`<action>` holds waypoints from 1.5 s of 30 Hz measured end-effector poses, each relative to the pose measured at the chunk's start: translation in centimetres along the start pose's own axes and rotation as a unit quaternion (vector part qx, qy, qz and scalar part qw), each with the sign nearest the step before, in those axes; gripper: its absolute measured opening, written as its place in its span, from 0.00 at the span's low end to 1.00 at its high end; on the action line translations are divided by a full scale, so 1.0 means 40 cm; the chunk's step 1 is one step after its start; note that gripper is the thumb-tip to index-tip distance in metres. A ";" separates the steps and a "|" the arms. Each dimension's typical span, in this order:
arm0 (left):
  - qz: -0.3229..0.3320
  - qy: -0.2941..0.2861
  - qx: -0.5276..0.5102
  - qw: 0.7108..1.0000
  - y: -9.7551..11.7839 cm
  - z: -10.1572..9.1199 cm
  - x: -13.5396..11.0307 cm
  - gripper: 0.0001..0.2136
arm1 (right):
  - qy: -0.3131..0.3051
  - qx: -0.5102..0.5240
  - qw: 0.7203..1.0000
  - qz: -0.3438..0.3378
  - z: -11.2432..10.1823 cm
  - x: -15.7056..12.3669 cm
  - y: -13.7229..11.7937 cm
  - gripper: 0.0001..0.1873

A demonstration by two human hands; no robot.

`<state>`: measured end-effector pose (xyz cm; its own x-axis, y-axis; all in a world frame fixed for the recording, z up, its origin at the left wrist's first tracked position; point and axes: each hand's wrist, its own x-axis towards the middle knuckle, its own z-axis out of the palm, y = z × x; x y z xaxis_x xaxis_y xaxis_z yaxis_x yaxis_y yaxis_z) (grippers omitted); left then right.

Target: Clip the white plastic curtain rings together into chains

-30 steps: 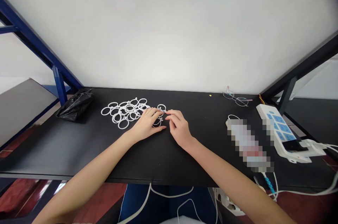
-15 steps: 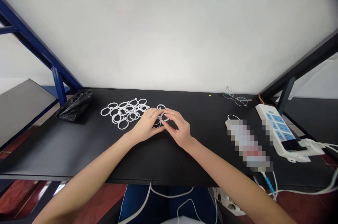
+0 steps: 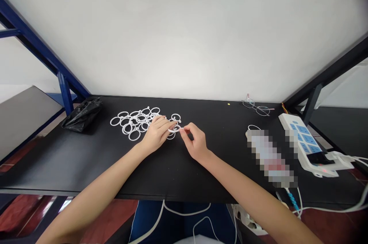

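Note:
A thin white ring (image 3: 174,130) is held between my two hands, just above the black tabletop. My left hand (image 3: 156,133) pinches its left side with the fingertips. My right hand (image 3: 196,140) grips its right edge between thumb and bent forefinger. Beneath and behind it lie a few more white rings, one white ring (image 3: 176,117) showing just beyond my fingers. Left of my left hand spreads a loose pile of white rings (image 3: 134,134), several with a small knob or eyelet on the rim. My left fingers hide part of that pile.
A crumpled black plastic bag (image 3: 82,115) lies at the left. On the right are eyeglasses (image 3: 255,107), a blurred phone-like object (image 3: 270,158) with a cable, and a white power strip (image 3: 304,140) with a plug. Blue metal posts (image 3: 64,92) flank the black table (image 3: 94,167).
My hands have drawn apart a little, the right one moving slightly right and down. The ring between them now shows, lying flatter and less covered by fingers.

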<state>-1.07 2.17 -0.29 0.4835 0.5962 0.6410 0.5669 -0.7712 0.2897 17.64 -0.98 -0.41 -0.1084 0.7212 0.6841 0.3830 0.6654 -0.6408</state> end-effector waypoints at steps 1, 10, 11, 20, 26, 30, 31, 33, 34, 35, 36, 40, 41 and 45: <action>0.001 0.005 -0.004 1.000 0.003 -0.001 0.001 0.13 | -0.007 0.002 1.000 0.007 -0.001 0.000 0.000 0.08; -0.053 -0.064 -0.161 0.983 0.041 -0.026 0.009 0.25 | -0.035 0.056 0.998 0.012 -0.008 -0.006 -0.002 0.11; -0.070 -0.062 -0.174 0.980 0.044 -0.025 0.010 0.25 | -0.044 0.062 0.997 0.011 -0.007 -0.006 -0.004 0.11; -0.133 -0.044 -0.185 0.973 0.067 -0.022 0.019 0.20 | -0.103 0.054 0.993 -0.013 0.001 -0.017 0.001 0.14; -0.136 -0.043 -0.186 0.972 0.065 -0.024 0.017 0.19 | -0.115 0.045 0.992 -0.013 0.004 -0.018 0.000 0.15; -0.143 -0.047 -0.192 0.970 0.067 -0.019 0.013 0.19 | -0.123 0.054 0.991 -0.004 0.004 -0.020 -0.001 0.16; -0.142 -0.046 -0.191 0.970 0.067 -0.018 0.013 0.19 | -0.123 0.059 0.991 -0.002 0.005 -0.020 -0.001 0.16; -0.137 -0.049 -0.181 0.973 0.063 -0.017 0.013 0.19 | -0.121 0.065 0.990 0.003 0.007 -0.019 0.002 0.16; -0.135 -0.052 -0.172 0.975 0.059 -0.019 0.014 0.19 | -0.120 0.066 0.991 0.007 0.009 -0.018 0.005 0.16; -0.134 -0.055 -0.161 0.976 0.053 -0.021 0.016 0.18 | -0.117 0.065 0.991 0.012 0.010 -0.017 0.008 0.17; -0.134 -0.059 -0.151 0.978 0.045 -0.025 0.017 0.18 | -0.112 0.063 0.992 0.018 0.011 -0.016 0.012 0.17; -0.154 -0.048 -0.083 0.983 -0.006 -0.041 0.022 0.16 | -0.086 0.059 0.994 0.034 0.010 -0.015 0.024 0.20; -0.155 -0.045 -0.050 0.986 -0.021 -0.044 0.021 0.15 | -0.079 0.059 0.995 0.034 0.008 -0.015 0.026 0.20; -0.103 -0.069 0.043 0.991 -0.063 -0.045 0.011 0.18 | -0.053 0.051 0.997 0.035 -0.001 -0.013 0.030 0.20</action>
<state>-3.47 3.98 0.55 0.4353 0.7682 0.4694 0.7150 -0.6118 0.3382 18.20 -0.57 -1.53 -0.1836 0.7789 0.5996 0.2981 0.6254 -0.7211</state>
